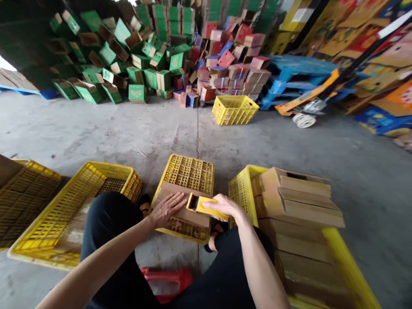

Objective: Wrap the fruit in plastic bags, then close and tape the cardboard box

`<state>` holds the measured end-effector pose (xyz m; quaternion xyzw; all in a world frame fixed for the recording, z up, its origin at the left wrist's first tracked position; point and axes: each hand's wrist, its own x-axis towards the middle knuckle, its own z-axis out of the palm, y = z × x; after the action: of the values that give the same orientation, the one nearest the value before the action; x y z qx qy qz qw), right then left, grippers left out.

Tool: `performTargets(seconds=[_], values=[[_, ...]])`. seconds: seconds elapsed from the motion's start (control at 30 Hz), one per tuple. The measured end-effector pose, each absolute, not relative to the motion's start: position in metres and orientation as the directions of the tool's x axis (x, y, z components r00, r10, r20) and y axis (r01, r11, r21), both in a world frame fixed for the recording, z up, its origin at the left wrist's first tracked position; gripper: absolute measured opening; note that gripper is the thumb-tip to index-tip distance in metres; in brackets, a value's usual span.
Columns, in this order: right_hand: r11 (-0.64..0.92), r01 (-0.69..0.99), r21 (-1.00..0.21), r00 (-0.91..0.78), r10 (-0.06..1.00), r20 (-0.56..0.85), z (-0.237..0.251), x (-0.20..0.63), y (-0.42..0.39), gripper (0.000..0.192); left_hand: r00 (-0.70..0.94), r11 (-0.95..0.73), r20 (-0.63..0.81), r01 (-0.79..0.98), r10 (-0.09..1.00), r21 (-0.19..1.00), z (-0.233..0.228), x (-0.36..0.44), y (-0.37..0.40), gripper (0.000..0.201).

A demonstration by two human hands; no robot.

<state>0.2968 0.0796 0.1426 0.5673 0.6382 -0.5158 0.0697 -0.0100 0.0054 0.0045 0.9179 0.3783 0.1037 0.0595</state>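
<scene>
At lower centre of the frame, the right hand (225, 205) is seen closed around a yellow tape dispenser (206, 206), the grip wrapped over its rear end while the dispenser's front edge is pressed against a brown carton (180, 210). The left hand (167, 209) is laid flat and open on the top of the same carton, fingers spread, with nothing enclosed in its grip. The carton is rested on an upturned yellow crate (189, 174), which is stood on the concrete floor (128, 128) directly in front of the seated person's knees. To the right of the hands, a second yellow crate (241, 189) is observed, filled with a stack of folded brown cartons (299, 201) that rise above its rim. At lower left, two further yellow crates (96, 180) are placed side by side, the nearer one partly covered by the person's dark-clad leg. A red stool (167, 277) is noted under the person at bottom centre. Across the upper part of the frame, a heap of green boxes (128, 56) is piled at the left and a heap of red and pink boxes (231, 56) at the centre. A small yellow basket (234, 110) is set before them, and a blue pallet with an orange pallet jack (309, 96) is located at upper right.
</scene>
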Motion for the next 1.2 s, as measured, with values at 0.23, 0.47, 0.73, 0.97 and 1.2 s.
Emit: performTargets(seconds=[0.23,0.47,0.73,0.97,1.2], values=[[-0.217,0.743,-0.633,-0.357,0.671,-0.649,0.135,0.299,0.077,0.038,0.724,-0.73,0.113,0.655,0.68,0.197,-0.005,-0.02,0.023,0.091],[-0.367,0.637,-0.678,-0.295,0.696,-0.654,0.129,0.284,0.07,0.042,0.777,-0.736,-0.022,0.604,0.629,0.305,0.016,-0.031,0.08,0.091],[-0.367,0.652,-0.663,-0.264,0.71,-0.653,0.128,0.283,0.066,0.046,0.669,-0.68,0.15,0.677,0.728,0.282,0.001,0.002,0.035,0.121],[-0.323,0.678,-0.66,-0.287,0.71,-0.643,0.132,0.283,0.064,0.045,0.654,-0.661,0.127,0.701,0.745,0.267,0.009,0.003,0.04,0.12],[-0.312,0.675,-0.669,-0.294,0.717,-0.632,0.13,0.286,0.064,0.047,0.667,-0.657,0.083,0.692,0.74,0.3,0.01,0.003,0.043,0.118]])
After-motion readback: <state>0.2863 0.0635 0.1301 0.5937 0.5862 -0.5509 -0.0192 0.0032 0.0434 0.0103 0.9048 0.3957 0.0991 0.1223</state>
